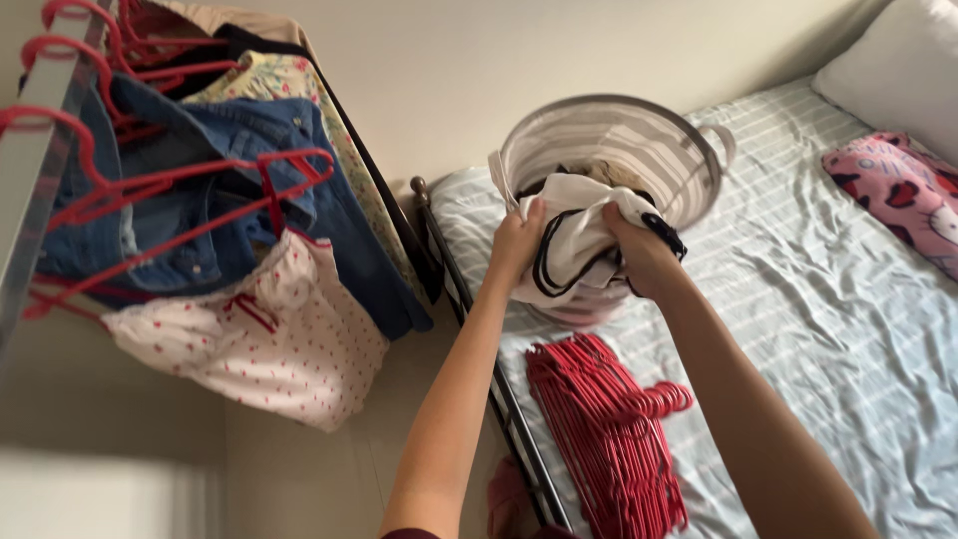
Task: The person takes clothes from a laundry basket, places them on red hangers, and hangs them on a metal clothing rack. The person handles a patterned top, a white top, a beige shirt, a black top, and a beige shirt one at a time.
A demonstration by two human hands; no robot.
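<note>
Both hands are raised over the bed (828, 329) and grip one white garment (579, 245) with black trim. The left hand (519, 245) is clamped on the garment's left edge, fingers curled around the cloth. The right hand (639, 250) is clamped on its right side, with the fabric bunched under the fingers and a black strip hanging just past the knuckles. The garment is held in front of the laundry basket (619, 150), partly covering the basket's lower rim.

The laundry basket is round, with grey and white stripes and a loop handle on its right side. It stands on the bed near the foot rail, and more cloth shows inside it behind the garment.

Below the basket, on the striped sheet, lies a stack of red hangers (609, 429), close to the dark metal bed frame (479, 339). To the right of the basket, well apart, a pink patterned cloth (898, 190) rests on the bed, with a white pillow (898, 60) beyond it.

To the left of the basket, past the bed frame, a clothes rack (40, 150) carries items on red hangers: a denim garment (230, 190), a floral piece behind it, and a white top with red dots (269, 329) hanging lowest.
</note>
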